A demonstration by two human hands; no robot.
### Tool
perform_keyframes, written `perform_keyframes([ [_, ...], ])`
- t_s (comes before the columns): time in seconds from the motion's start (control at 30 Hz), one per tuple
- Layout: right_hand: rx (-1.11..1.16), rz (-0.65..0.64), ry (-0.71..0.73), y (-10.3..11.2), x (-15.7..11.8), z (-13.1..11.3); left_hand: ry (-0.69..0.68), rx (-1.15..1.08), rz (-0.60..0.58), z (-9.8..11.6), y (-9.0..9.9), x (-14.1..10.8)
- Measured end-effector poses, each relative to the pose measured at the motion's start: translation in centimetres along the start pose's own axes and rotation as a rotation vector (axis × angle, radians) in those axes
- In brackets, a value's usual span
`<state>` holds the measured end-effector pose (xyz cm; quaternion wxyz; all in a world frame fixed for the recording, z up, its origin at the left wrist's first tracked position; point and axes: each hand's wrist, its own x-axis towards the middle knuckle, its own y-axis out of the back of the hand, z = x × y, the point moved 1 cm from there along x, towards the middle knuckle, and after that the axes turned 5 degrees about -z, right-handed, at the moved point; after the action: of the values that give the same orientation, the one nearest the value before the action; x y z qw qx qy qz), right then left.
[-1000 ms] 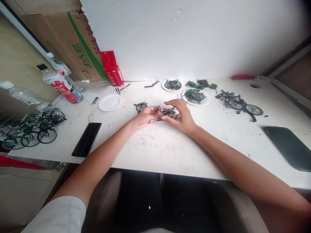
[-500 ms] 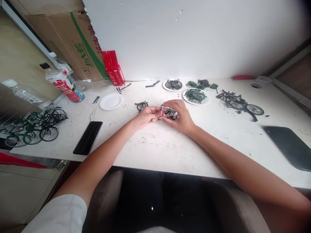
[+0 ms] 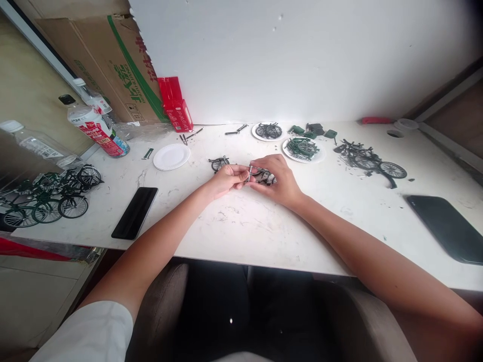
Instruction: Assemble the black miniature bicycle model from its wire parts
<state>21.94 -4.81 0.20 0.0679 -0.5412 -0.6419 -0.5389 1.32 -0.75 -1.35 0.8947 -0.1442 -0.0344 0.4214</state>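
My left hand (image 3: 226,181) pinches a small, thin silvery bar-like part (image 3: 250,173) between thumb and fingers. Curved around from the other side, my right hand (image 3: 281,178) has its thumb and fingertips at the two ends of that same part. Dark model-bicycle pieces (image 3: 267,176) show in the hollow of my right hand, partly hidden by it; whether they rest on the table or are held cannot be made out. Just behind my left hand lies a small black bicycle wheel piece (image 3: 219,164) on the white table (image 3: 241,231).
Finished-looking model bicycles (image 3: 56,198) stand at the left, near bottles (image 3: 98,131) and a phone (image 3: 135,213). Paper plates (image 3: 172,157) lie farther back, one with green parts (image 3: 302,149). Dark bicycle parts (image 3: 372,160) and a dark flat tray-like object (image 3: 447,227) are at right.
The silvery bar shows a little more between my fingertips and leans slightly. Both hands stay in nearly the same place; the whole view has shifted slightly.
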Motion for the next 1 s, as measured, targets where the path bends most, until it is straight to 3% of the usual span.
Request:
perform_keyframes([
  [1.0,-0.001,-0.092,-0.025,-0.29,-0.07,0.11,-0.011,0.027,-0.115,0.05,-0.13,-0.23],
])
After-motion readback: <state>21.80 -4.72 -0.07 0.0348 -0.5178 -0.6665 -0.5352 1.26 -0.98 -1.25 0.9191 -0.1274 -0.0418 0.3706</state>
